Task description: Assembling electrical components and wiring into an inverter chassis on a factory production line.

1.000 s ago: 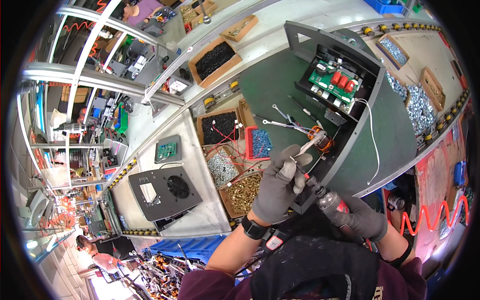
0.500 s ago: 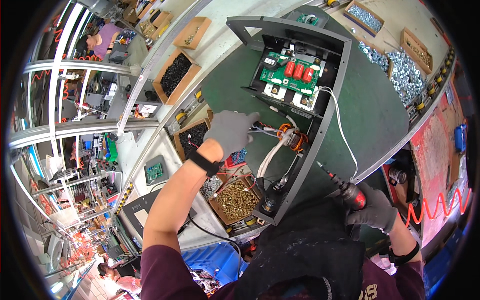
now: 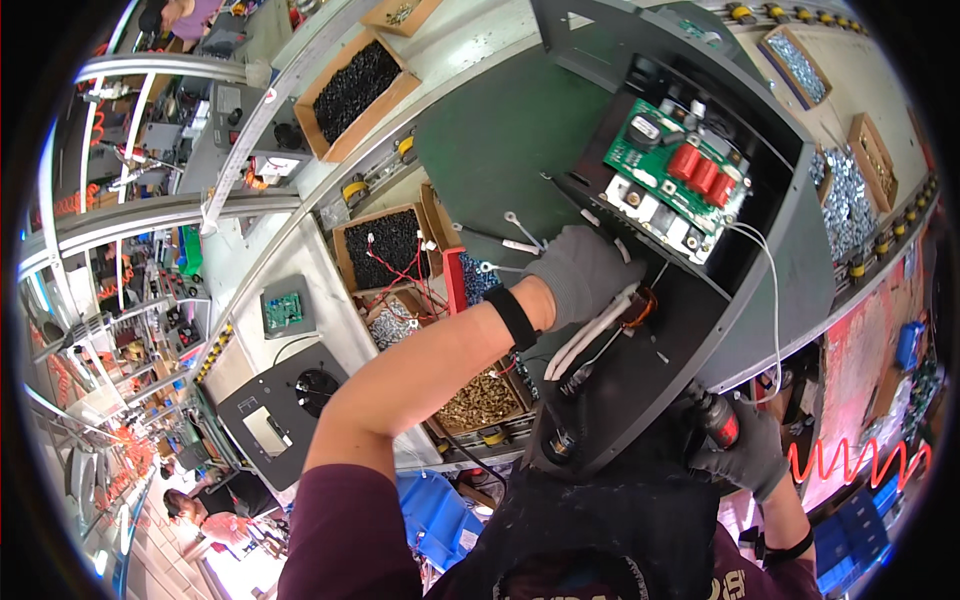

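I have the left grey-gloved hand [image 3: 582, 272] at the open left side of the dark-grey metal housing [image 3: 640, 388], fingers bent beside the orange copper-wound coil [image 3: 641, 306]; grip hidden, can't tell. Right grey-gloved hand [image 3: 752, 455] wraps a red-and-black cylindrical driver [image 3: 719, 422], just outside the right wall. Moving room: flat green tabletop [image 3: 500, 140], beyond the left hand.
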The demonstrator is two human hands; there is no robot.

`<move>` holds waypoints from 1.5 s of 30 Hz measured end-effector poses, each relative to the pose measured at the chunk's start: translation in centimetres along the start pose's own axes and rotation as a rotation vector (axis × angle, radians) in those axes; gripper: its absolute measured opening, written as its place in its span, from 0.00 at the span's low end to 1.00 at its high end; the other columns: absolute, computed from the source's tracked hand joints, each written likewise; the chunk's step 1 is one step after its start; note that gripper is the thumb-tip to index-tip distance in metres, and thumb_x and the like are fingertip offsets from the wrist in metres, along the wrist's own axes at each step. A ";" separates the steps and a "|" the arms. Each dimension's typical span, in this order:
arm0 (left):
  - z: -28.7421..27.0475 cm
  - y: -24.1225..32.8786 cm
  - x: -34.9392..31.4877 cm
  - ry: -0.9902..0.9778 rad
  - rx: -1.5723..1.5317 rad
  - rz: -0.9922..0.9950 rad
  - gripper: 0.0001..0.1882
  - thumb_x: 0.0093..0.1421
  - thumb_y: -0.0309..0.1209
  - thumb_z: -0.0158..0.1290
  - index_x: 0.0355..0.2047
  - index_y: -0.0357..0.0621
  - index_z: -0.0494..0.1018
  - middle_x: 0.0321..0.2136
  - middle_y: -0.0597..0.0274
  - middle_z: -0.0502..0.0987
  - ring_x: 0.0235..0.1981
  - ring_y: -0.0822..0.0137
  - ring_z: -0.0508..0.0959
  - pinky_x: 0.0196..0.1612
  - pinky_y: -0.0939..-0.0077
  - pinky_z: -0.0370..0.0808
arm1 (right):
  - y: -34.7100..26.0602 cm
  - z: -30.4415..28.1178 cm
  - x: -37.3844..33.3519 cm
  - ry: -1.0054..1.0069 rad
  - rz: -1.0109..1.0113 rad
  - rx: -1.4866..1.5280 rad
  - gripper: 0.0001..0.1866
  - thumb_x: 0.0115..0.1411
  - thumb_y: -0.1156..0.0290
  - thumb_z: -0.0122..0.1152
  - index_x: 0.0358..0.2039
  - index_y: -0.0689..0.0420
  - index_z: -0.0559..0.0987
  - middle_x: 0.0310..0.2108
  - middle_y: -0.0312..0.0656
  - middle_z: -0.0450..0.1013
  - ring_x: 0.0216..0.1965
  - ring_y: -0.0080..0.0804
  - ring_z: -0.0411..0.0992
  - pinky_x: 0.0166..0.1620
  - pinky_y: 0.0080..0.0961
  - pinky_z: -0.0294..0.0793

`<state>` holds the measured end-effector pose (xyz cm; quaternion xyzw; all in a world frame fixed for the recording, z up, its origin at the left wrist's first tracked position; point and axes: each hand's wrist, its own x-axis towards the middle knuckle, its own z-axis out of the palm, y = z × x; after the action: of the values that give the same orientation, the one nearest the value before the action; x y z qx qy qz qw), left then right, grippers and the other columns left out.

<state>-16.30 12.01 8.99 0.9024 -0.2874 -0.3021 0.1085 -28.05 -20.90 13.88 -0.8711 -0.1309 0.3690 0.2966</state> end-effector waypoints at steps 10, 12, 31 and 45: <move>0.9 -1.2 -3.2 0.141 -0.123 0.074 0.12 0.55 0.34 0.51 0.40 0.50 0.74 0.27 0.62 0.77 0.31 0.58 0.81 0.35 0.65 0.75 | -1.4 -0.1 0.6 -0.100 0.102 0.039 0.40 0.36 0.47 0.80 0.46 0.58 0.78 0.37 0.46 0.79 0.38 0.46 0.78 0.41 0.37 0.76; 0.9 -0.8 -3.9 0.154 -0.108 0.085 0.11 0.55 0.35 0.50 0.38 0.50 0.75 0.24 0.62 0.76 0.28 0.60 0.80 0.33 0.66 0.74 | -1.5 -0.3 0.7 -0.145 0.134 0.149 0.39 0.38 0.51 0.80 0.48 0.57 0.77 0.42 0.45 0.78 0.43 0.46 0.77 0.47 0.36 0.74; 1.7 1.8 -4.9 0.371 0.025 0.074 0.12 0.58 0.36 0.49 0.37 0.42 0.74 0.20 0.66 0.74 0.22 0.68 0.77 0.27 0.69 0.67 | -2.4 -0.1 1.0 -0.007 0.015 -0.087 0.32 0.44 0.56 0.76 0.44 0.65 0.76 0.36 0.50 0.77 0.37 0.52 0.77 0.41 0.39 0.75; 1.8 2.7 -5.2 0.372 0.024 0.038 0.13 0.58 0.38 0.49 0.37 0.41 0.73 0.21 0.62 0.75 0.21 0.64 0.77 0.25 0.68 0.68 | -0.5 0.6 0.5 0.076 -0.049 -0.209 0.36 0.47 0.46 0.73 0.45 0.64 0.75 0.33 0.49 0.77 0.33 0.49 0.78 0.37 0.37 0.75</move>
<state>-22.00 12.80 11.02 0.9383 -0.2832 -0.1246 0.1546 -28.15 -20.02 13.54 -0.9071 -0.1789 0.3127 0.2177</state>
